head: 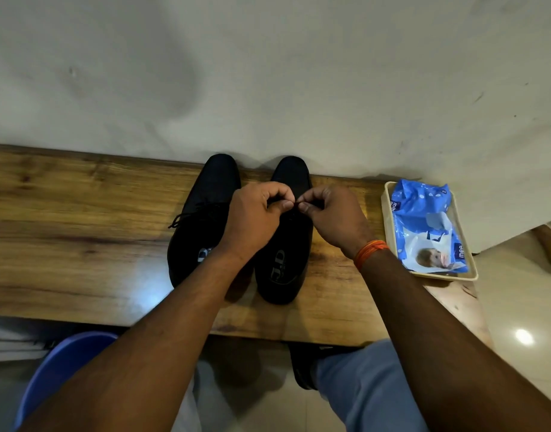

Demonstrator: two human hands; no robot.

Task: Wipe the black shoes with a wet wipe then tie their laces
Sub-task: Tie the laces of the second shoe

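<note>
Two black shoes [205, 213] stand side by side on one wooden table [81, 244]. Two hands work above the right shoe: one left hand [255, 216] and one right hand [333, 216]. At the right sits one cream tray [389, 232] holding one blue wet-wipe pack [423, 226]. One blue chair [62, 366] is near left.

right shoe [283, 244] laces: hidden by hands | blue chair [65, 366]: cut off

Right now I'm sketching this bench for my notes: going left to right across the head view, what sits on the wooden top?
Left black shoe with its lace end trailing left → right black shoe, both hands pinching its lace → cream tray holding the blue wet wipe pack.
</note>
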